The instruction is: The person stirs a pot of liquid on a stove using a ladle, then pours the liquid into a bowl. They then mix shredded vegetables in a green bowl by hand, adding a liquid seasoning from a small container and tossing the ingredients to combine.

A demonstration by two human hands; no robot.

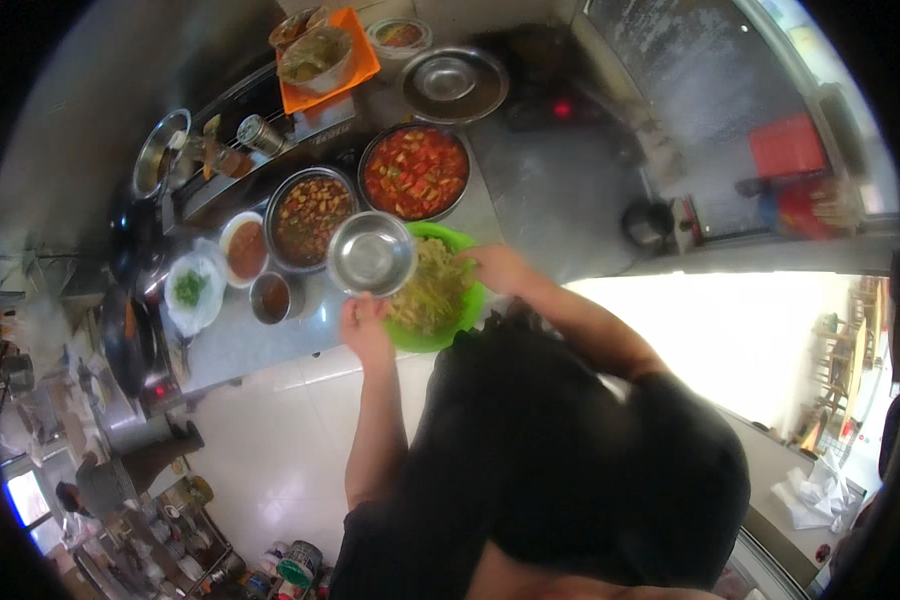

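My left hand (pixel 364 321) grips the near rim of a small stainless steel bowl (pixel 373 253), which looks empty and is held over the left edge of a green plastic basin (pixel 450 330). Pale yellow-green shredded food (pixel 431 289) fills the basin. My right hand (pixel 495 268) is at the basin's right rim, its fingertips over the shreds; whether they pinch rim or food cannot be told. Behind the basin stands a pan of red chopped food in sauce (pixel 416 171). To its left is a pot of diced brown food (pixel 311 217).
A white bowl of red sauce (pixel 245 249), a steel cup of sauce (pixel 272 298) and a bag-lined bowl of chopped greens (pixel 190 290) stand at left. An orange tray (pixel 364 56) holds containers at the back, beside a wide steel pan (pixel 454 84). Another person (pixel 105 484) is far left.
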